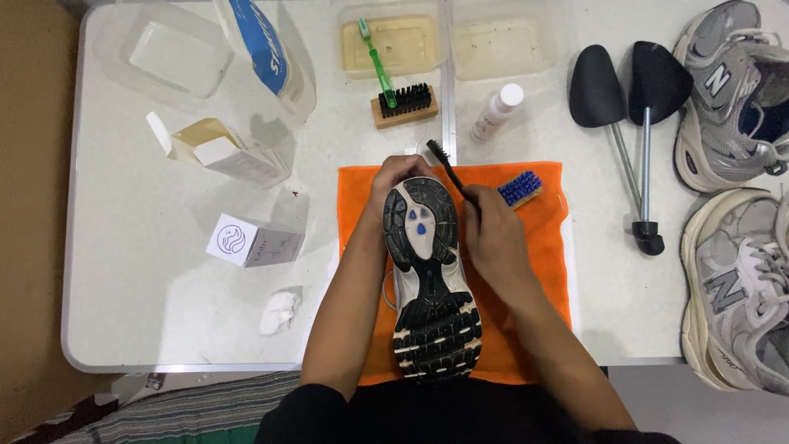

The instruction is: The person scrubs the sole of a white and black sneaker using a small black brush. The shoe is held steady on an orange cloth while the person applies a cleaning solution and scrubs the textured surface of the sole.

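1. White table (164, 271) held everything, with the work set near the person's edge, probably for easy reach.
2. Orange towel (542, 279) lay spread under the work, likely to catch dirt and water.
3. Grey sneakers (731, 205) sat at the far right, well apart, next to two black shoe trees (633, 90).
4. Sneaker (427, 271) lay sole-up on the towel, heel toward the person, so the tread faced the brush.
5. Two clear tubs (444, 45) stood at the back edge, one with yellowish liquid; a green toothbrush (378, 62) rested across it onto a wooden brush (404, 105).
6. Left hand (394, 177) was wrapped around the toe end, gripping the sneaker to steady it.
7. Right hand (493, 238) was clenched on a thin black brush (448, 168), bristles just past the toe, near the sole's edge.
8. Blue-bristled brush (519, 187) lay on the towel just beside the right hand.
9. White bottle (496, 111) lay near the tubs.
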